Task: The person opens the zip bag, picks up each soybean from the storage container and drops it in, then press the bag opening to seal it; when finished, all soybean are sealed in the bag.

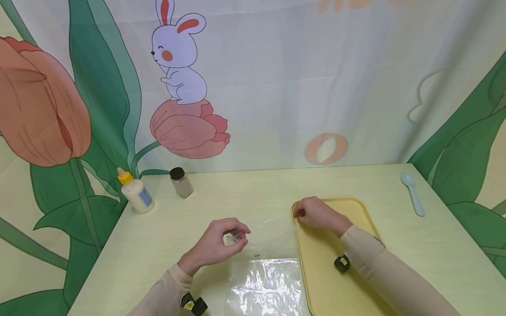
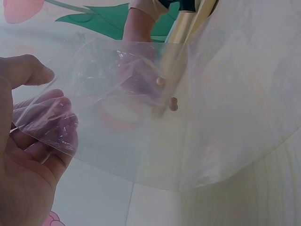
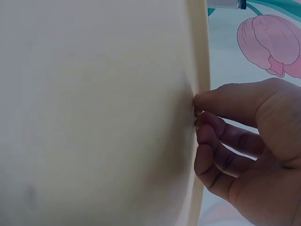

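Note:
My left hand (image 1: 216, 242) holds a clear plastic bag (image 1: 272, 237) near its edge. Seen from the left wrist, the thumb lies along that edge and the fingers show through the film. A few small tan bean-like pieces (image 2: 173, 104) are inside the bag. At the far left corner of the yellow tray (image 1: 357, 210), my right hand (image 1: 316, 213) has its thumb and fingertips close together at the rim. In the right wrist view they pinch a small pale piece (image 3: 198, 113), mostly hidden by the fingers.
Shiny clear plastic (image 1: 265, 287) lies on the table left of the tray. Farther left stand a white glue bottle (image 1: 138, 197) with a yellow cap and a small black-lidded jar (image 1: 182, 184). A pale blue spoon (image 1: 413, 195) lies to the right. A printed curtain (image 1: 257, 87) hangs behind.

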`<state>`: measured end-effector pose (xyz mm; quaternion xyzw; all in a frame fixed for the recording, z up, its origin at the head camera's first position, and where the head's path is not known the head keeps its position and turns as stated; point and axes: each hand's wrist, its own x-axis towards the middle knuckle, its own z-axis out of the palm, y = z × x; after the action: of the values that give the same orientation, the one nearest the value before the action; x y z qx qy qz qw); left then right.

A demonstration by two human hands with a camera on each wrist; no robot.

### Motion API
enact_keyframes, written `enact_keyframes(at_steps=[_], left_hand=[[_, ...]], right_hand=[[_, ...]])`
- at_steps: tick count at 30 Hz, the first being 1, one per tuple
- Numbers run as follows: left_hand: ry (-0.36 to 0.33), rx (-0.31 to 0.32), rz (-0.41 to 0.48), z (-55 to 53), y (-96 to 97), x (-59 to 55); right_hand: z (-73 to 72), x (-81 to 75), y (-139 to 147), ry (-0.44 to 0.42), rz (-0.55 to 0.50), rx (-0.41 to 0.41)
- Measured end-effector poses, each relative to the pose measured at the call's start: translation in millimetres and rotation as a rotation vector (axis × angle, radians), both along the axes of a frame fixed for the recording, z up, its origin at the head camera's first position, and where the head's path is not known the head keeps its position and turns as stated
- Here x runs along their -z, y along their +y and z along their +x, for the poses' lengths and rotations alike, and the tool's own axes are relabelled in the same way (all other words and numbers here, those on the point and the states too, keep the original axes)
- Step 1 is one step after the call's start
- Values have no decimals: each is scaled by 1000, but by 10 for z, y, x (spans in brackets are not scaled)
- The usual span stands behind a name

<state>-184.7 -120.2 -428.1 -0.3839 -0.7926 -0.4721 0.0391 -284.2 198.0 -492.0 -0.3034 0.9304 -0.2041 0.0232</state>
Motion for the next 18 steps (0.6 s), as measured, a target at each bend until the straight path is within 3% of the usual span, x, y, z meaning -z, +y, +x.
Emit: enact_keyframes(at_steps=[18], left_hand=[[9, 5, 0, 3, -4, 6]], right_hand=[[15, 11, -5, 16, 27, 11]])
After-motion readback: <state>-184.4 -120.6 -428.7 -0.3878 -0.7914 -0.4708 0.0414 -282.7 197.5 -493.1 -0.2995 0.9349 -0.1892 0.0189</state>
